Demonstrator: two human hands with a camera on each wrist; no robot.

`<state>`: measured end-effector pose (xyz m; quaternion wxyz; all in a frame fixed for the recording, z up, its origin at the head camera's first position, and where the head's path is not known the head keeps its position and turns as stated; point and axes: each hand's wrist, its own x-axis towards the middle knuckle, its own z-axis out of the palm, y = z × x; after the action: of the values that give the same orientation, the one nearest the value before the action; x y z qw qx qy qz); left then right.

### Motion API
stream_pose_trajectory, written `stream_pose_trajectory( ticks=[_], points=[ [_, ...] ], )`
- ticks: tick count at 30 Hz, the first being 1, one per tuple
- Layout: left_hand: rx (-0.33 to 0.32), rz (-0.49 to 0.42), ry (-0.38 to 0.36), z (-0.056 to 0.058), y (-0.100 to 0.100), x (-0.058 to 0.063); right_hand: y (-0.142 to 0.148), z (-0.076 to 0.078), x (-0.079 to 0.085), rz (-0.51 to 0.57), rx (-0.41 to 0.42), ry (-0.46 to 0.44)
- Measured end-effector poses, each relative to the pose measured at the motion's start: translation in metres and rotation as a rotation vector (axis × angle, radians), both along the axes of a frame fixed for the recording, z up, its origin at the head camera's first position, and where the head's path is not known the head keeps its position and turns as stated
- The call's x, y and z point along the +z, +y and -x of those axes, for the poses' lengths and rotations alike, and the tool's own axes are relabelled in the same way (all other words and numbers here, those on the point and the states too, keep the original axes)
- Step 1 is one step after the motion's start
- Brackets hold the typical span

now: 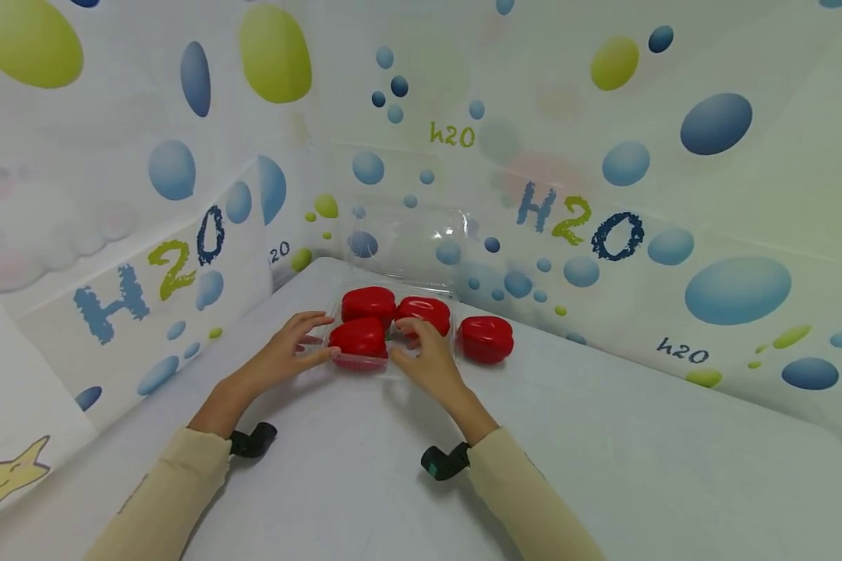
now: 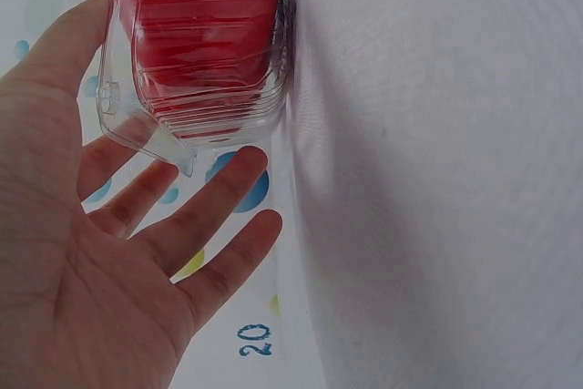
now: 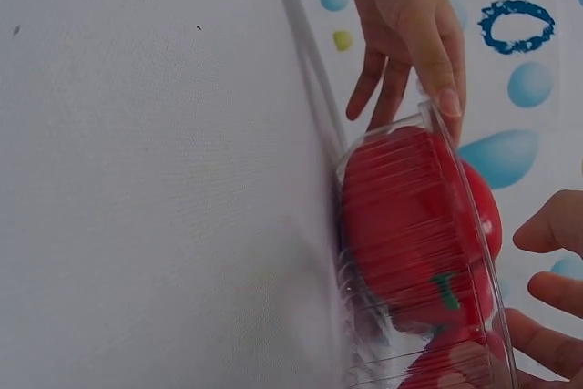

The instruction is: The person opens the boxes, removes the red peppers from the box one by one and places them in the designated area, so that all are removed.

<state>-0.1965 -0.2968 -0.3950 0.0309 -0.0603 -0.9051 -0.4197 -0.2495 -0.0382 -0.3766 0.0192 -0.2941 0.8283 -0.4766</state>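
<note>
Bubble-printed walls point(image 1: 533, 47) behind a white tabletop point(image 1: 645, 467)

The things are carried by a broad white table point(image 1: 351, 475), whose surface is finely textured and matte, and by which the lower part of the head view is largely filled. Soft grey shadows are cast across it, and two small dark specks point(image 3: 199, 27) are shown on it in the right wrist view. Near its far left corner a clear plastic container point(image 2: 219, 120) is set down, its ribbed base rested on the white surface and its lid point(image 1: 442, 234) raised at the back. Just to the right of the container, one red bell pepper point(image 1: 486, 339) is laid directly on the table, near the far edge
</note>
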Motion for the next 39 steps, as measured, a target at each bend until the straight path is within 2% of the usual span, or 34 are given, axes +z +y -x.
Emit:
stream_pose_trajectory(
  ticks=[14, 24, 27, 34, 39],
  points=[
    [0.000, 0.013, 0.016, -0.001, -0.001, 0.000, -0.012, 0.009, -0.002, -0.066, 0.054, -0.013],
    [-0.010, 0.005, 0.012, -0.002, 0.000, 0.001, -0.017, 0.011, -0.004, -0.149, 0.052, -0.029],
    [-0.008, 0.010, 0.012, -0.002, 0.001, 0.002, -0.018, 0.013, -0.003, -0.165, 0.066, -0.060],
    [-0.012, 0.018, 0.021, -0.002, 0.000, 0.002, -0.021, 0.021, -0.002, -0.180, 0.089, -0.196],
    [-0.013, 0.012, 0.029, -0.001, 0.001, 0.000, -0.020, 0.023, -0.002, -0.149, 0.102, -0.225]
  ],
)
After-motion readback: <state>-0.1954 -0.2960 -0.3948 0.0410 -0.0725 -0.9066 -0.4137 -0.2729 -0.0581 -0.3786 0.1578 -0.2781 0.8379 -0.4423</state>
